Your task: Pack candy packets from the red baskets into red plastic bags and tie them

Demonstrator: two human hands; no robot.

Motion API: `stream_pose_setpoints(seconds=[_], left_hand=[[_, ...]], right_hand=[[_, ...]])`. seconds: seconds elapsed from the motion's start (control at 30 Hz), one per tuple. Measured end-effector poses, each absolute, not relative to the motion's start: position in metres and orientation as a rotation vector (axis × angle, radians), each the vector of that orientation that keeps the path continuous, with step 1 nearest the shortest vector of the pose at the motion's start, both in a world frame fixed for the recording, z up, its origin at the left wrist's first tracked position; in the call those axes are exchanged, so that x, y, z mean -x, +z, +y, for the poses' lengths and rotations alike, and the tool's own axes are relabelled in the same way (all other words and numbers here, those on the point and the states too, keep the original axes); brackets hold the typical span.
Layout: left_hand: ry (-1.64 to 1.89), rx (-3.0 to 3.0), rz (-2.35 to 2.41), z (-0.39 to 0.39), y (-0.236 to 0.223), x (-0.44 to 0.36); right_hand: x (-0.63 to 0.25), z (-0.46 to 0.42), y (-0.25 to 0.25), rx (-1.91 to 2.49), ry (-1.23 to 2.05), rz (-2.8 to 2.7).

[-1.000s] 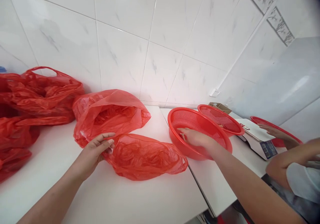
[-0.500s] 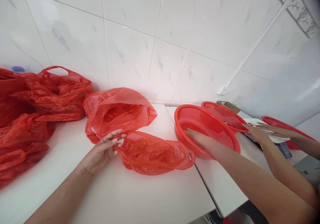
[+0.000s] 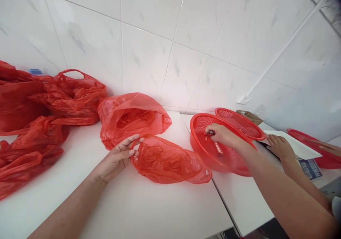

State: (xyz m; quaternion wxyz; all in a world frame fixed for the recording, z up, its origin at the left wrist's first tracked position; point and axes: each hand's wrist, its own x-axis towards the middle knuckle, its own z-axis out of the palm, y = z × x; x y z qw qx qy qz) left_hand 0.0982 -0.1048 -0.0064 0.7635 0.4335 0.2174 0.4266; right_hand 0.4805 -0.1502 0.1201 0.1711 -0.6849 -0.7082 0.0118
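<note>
My left hand [image 3: 117, 160] is closed on the handle loop of a thin red plastic bag [image 3: 170, 160], whose mouth faces up and shows crumpled film inside. To the right, my right hand [image 3: 222, 133] is inside a round red plastic basket [image 3: 197, 146] with perforated walls. Its fingers pinch a few small shiny packets [image 3: 210, 133], dark and red, above the basket's bottom. A pale-and-red narrow packet [image 3: 218, 148] is just below that hand; whether it is held or lying in the basket I cannot tell.
Another open red bag [image 3: 135, 116] stands behind, and more red bags [image 3: 71, 96] crowd the left. A second red basket [image 3: 239, 123], a cardboard box [image 3: 249, 117] and a scale [image 3: 310, 168] with a white tray are at right, where a co-worker's hand [image 3: 282, 146] rests by the tray.
My right hand has risen from the basket's bottom with small packets in its fingers. The left hand keeps hold of the bag. A co-worker's hands have moved about the scale; its white tray is now tilted.
</note>
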Motion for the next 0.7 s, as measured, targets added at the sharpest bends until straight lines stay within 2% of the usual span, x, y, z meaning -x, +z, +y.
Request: stream_pose_setpoints(seconds=[0.07,0.23,0.33,0.43,0.57,0.7], left_hand=[[0.925,-0.949,0.453,-0.106,-0.006,-0.1],[0.921,-0.935,0.406,-0.108,-0.007,-0.104],[0.914,-0.94,0.398,-0.11,-0.004,-0.105],[0.915,-0.952,0.402,-0.111,0.0,-0.104],[0.913,-0.94,0.382,-0.11,-0.001,-0.102],[0.941,-0.889,0.377,-0.108,-0.005,-0.1]], right_hand=[[-0.466,-0.144,0.13,1.855,0.168,-2.056],[-0.404,-0.154,0.145,1.565,0.247,-2.194],[-0.357,-0.156,0.126,1.498,0.299,-2.421],[-0.328,-0.15,0.097,1.485,0.185,-2.602],[-0.323,-0.145,0.082,1.429,0.27,-2.714],[-0.349,-0.146,0.105,1.53,0.306,-2.416]])
